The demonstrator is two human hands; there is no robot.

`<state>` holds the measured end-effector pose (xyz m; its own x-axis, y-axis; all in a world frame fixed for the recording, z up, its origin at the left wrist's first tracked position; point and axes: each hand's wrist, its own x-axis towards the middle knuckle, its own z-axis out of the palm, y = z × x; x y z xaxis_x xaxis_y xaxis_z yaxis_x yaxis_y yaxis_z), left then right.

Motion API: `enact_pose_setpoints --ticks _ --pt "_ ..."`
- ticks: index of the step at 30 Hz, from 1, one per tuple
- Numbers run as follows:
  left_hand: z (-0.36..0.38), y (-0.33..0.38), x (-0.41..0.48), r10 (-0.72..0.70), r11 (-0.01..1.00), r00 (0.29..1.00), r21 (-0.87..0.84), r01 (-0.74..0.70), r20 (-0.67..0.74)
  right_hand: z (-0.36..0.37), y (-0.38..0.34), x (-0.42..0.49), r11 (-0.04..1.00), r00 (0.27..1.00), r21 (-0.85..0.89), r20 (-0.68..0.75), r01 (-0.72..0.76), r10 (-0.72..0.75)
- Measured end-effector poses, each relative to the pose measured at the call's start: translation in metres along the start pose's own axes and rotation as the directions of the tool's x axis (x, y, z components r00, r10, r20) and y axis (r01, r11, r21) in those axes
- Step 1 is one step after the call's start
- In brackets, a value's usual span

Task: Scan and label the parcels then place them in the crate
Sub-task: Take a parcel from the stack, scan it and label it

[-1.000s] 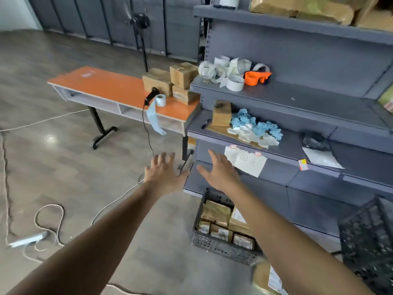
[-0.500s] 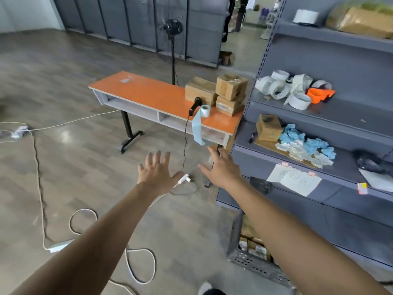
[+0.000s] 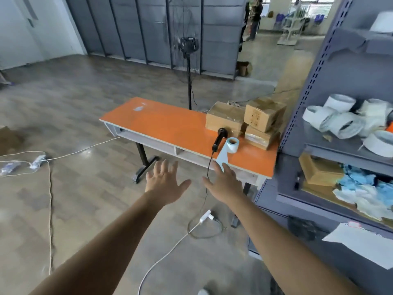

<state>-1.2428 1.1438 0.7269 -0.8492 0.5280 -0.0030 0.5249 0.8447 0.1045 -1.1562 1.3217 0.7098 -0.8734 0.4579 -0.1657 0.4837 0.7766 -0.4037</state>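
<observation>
Head view. Three brown cardboard parcels [image 3: 225, 119] grouped at the right end of the orange counter [image 3: 170, 126], close against the grey shelf unit [image 3: 297, 107]. One broad box at left, one flat box wrapped in glossy clear tape at right, and a third with printed marks on its face perched tilted on the flat one.

Black handheld scanner [image 3: 220, 137] lying just in front of the parcels, cable trailing over the counter edge. Pale blue label roll [image 3: 232, 144] upright beside it, a strip of labels hanging over the edge.

Left hand [image 3: 164, 184] and right hand [image 3: 225, 182] stretched forward, palms down, fingers [image 3: 168, 169] straight and spread, holding nothing. Right fingertips overlapping the strip's end, contact not discernible.

White tape rolls [image 3: 340, 120] on the shelf unit. Standing fan [image 3: 188, 44] behind the counter. White power strip [image 3: 38, 160] on the floor [image 3: 63, 124].
</observation>
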Motion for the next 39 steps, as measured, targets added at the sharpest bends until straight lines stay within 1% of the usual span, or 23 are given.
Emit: enact_pose_setpoints --ticks 4,8,11,19,21,26,29,34,36,39 --pt "-0.008 -0.001 0.072 0.031 0.999 0.999 0.026 -0.031 -0.011 -0.015 -0.004 0.073 1.0 1.0 0.004 -0.009 -0.001 0.001" --pt "-0.01 -0.001 0.135 0.04 0.999 0.999 0.001 -0.04 0.032 -0.027 -0.004 0.129 1.0 1.0 0.008 -0.022 -0.016 0.016" --pt "-0.008 0.001 0.183 0.073 0.997 0.995 -0.013 -0.072 0.068 -0.035 0.001 0.168 0.998 0.998 0.021 -0.042 -0.054 0.055" --pt "0.014 0.005 0.323 0.236 0.971 0.965 -0.071 -0.229 0.115 -0.047 0.003 0.269 0.975 0.966 0.044 -0.13 -0.218 0.222" --pt "0.02 0.0 0.362 0.28 0.959 0.952 -0.074 -0.272 0.123 -0.047 -0.002 0.296 0.962 0.953 0.06 -0.13 -0.268 0.274" --pt "0.023 -0.013 0.445 0.37 0.929 0.909 -0.104 -0.356 0.193 -0.054 -0.02 0.347 0.913 0.902 0.1 -0.143 -0.395 0.406" --pt "0.022 -0.009 0.479 0.431 0.902 0.875 -0.12 -0.414 0.22 -0.058 -0.026 0.368 0.886 0.871 0.121 -0.166 -0.447 0.462" --pt "0.028 0.011 0.51 0.523 0.852 0.816 -0.162 -0.497 0.246 -0.062 -0.017 0.388 0.841 0.827 0.103 -0.155 -0.531 0.54" --pt "0.032 0.019 0.521 0.534 0.846 0.806 -0.172 -0.505 0.256 -0.064 -0.009 0.395 0.825 0.812 0.103 -0.143 -0.556 0.566" --pt "0.036 0.028 0.533 0.517 0.856 0.812 -0.162 -0.491 0.271 -0.067 0.005 0.406 0.814 0.805 0.095 -0.122 -0.572 0.58"
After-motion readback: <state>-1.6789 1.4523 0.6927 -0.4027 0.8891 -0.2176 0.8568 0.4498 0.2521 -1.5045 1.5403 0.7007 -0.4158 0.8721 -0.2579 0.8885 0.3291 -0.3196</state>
